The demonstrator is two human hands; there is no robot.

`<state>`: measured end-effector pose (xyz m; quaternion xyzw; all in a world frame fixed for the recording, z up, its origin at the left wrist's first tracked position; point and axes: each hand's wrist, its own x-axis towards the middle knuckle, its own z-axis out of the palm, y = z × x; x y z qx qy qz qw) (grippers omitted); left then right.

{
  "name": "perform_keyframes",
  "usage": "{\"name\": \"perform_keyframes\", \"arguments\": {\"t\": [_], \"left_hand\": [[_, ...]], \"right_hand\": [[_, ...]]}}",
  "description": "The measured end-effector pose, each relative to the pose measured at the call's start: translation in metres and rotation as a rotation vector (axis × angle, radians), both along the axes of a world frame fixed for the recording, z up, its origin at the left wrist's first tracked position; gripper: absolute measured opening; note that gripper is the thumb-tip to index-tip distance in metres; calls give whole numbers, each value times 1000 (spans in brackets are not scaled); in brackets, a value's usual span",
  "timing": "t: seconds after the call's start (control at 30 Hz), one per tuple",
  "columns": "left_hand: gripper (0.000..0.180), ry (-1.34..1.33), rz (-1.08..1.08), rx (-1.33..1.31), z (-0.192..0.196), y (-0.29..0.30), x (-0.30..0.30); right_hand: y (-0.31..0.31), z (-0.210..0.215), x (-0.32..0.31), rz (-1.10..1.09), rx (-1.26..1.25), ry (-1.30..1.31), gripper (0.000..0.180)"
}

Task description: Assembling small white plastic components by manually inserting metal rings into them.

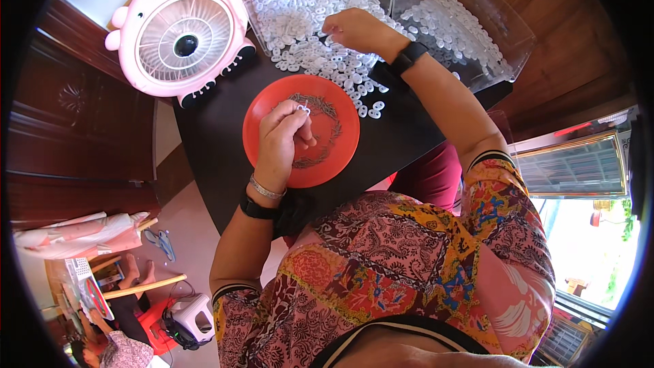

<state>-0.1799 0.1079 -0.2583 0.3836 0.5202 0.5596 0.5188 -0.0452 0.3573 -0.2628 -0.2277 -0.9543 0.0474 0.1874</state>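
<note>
The left hand [283,138] hovers over the red plate [340,143] on the black counter [402,136], fingers pinched together on a small white plastic piece [303,110] at the fingertips; which way the piece's long axis runs is too small to tell. Thin dark metal bits lie in a ring on the plate. The right hand [354,29] reaches forward with its arm outstretched, fingers curled down into the heap of white pieces [306,20]; whether it grips one I cannot tell. A pink fan [180,31] stands to the left, a clear box [470,20] to the right.
</note>
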Motion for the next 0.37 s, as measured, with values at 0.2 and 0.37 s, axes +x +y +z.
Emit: {"name": "perform_keyframes", "arguments": {"t": [0.2, 0.37], "left_hand": [[20, -37, 62, 110, 2, -4, -2], [20, -76, 74, 280, 2, -7, -4]], "right_hand": [[-58, 29, 12, 156, -1084, 310, 21], [-108, 42, 6, 243, -1282, 446, 23]]}}
